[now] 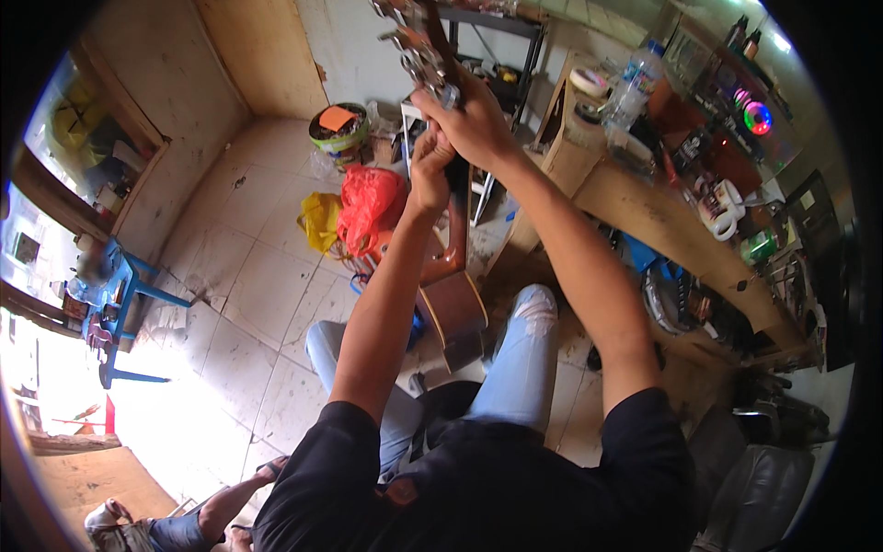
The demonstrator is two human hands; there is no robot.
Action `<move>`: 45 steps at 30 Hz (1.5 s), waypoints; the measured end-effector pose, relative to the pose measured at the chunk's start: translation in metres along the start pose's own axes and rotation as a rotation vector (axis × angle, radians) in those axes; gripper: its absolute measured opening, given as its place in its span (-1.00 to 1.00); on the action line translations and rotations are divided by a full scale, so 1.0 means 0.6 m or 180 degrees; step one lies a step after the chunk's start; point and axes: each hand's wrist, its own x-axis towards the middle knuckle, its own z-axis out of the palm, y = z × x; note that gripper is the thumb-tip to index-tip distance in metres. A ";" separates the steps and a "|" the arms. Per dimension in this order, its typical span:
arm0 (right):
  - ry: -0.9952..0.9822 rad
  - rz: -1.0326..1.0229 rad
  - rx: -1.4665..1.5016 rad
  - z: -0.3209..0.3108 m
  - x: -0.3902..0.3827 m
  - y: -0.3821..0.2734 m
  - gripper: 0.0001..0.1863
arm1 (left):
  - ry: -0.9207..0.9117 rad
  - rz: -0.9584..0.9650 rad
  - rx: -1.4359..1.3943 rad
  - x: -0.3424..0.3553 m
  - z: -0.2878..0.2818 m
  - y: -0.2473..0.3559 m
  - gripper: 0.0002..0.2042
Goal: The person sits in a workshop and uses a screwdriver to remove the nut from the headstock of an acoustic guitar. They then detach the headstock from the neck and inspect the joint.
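Observation:
A guitar stands upright in front of me, its headstock (416,53) with silver tuning pegs raised toward the top of the view. My right hand (476,120) is closed round the headstock's lower end, beside a silver peg. Just below it, my left hand (429,175) is closed at the guitar neck, the fingers curled close to my right hand; its exact grip is partly hidden. Between my knees shows the brown guitar body (452,313) with cream edging. My forearms cover part of the guitar.
A cluttered wooden workbench (635,189) runs along the right. Red (371,207) and yellow plastic bags (319,221) lie left of the guitar, before a filled bucket (340,143). A blue stool (124,299) stands at far left. Another person's leg (223,506) shows at lower left.

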 end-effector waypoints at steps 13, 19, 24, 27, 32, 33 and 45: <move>-0.0188 0.0098 -0.0481 0.083 0.021 -0.014 -0.62 | 0.0697 0.0958 0.1178 0.009 -0.100 -0.031 -0.58; -0.1436 0.0047 0.0086 0.054 0.031 -0.056 -0.38 | 0.0801 0.0108 0.0419 -0.004 -0.083 0.024 -0.32; -0.1692 0.0653 0.1586 -0.035 0.043 -0.017 -0.43 | 0.0715 -0.0001 0.0301 -0.002 -0.048 0.066 -0.33; -0.1539 0.0739 0.1745 -0.026 0.034 -0.002 -0.46 | 0.0641 -0.0057 0.0417 -0.002 -0.049 0.066 -0.35; -0.1021 0.0903 0.1671 0.033 0.054 -0.010 -0.29 | 0.0574 -0.0092 0.0721 0.000 -0.062 0.041 -0.37; -0.0860 0.0793 0.1612 0.043 0.059 -0.014 -0.21 | 0.0558 -0.0130 0.0721 0.001 -0.066 0.035 -0.37; -0.0550 0.1680 0.2076 0.082 0.074 -0.036 0.04 | 0.1436 0.0279 0.1728 0.011 -0.106 -0.028 -0.61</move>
